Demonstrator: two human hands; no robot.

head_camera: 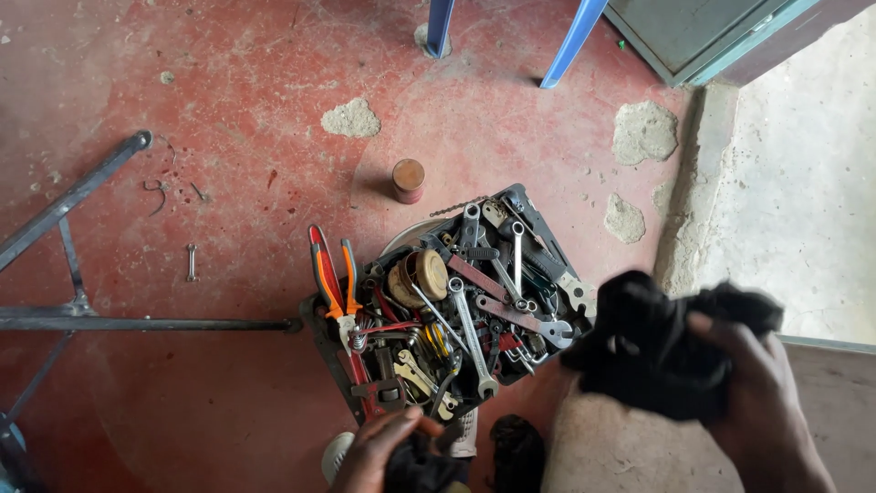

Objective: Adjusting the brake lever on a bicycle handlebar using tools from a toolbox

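My right hand (762, 411) is at the lower right, its fingers closed around a bunched black cloth (652, 342) held just right of the toolbox. At the bottom edge my left hand (374, 452) grips a small dark object (415, 466) that I cannot identify, right below the box. The open black toolbox (321, 342) on the red floor is heaped with wrenches (474, 333), spanners and other metal tools. Orange-and-red handled pliers (333, 278) lie across its left rim. A roll of tan tape (422, 274) rests among the tools.
A small rusty can (408, 180) stands on the floor behind the box. A metal frame of dark bars (82, 315) lies at left, with a small wrench (191, 261) beside it. Blue chair legs (570, 46) and a grey cabinet (703, 36) are at the top. A concrete step (803, 201) is at right.
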